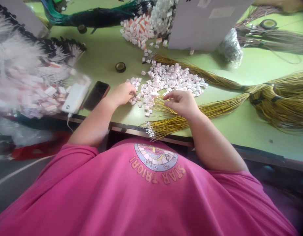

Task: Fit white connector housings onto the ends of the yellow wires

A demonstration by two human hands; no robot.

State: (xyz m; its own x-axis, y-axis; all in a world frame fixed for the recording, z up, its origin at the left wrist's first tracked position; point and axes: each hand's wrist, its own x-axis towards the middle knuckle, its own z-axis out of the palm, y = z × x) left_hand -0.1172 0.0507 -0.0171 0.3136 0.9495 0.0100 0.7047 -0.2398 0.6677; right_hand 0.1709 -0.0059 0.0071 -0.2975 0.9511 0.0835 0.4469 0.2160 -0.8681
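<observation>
My left hand point(123, 93) rests at the left edge of a heap of small white plastic connector housings point(172, 77). Its fingers are curled together at a few housings, and whatever lies between the fingertips is too small to make out. To the right of it, my right hand point(181, 102) is closed in a loose pinch over thin yellow wires point(163, 106), which fan out leftward under the fingers. Closer to the table edge lies a thick bundle of yellow wires point(171, 126) with silvery metal terminals point(150, 129) at its left end.
A phone point(96, 95) and a white power bank point(75, 98) with a cable lie left. Black tape point(120, 67) sits behind my left hand. White-and-orange connectors point(138, 31), a grey box point(205, 24) and green wires point(97, 16) stand farther back. Coiled yellow wire point(281, 101) fills the right.
</observation>
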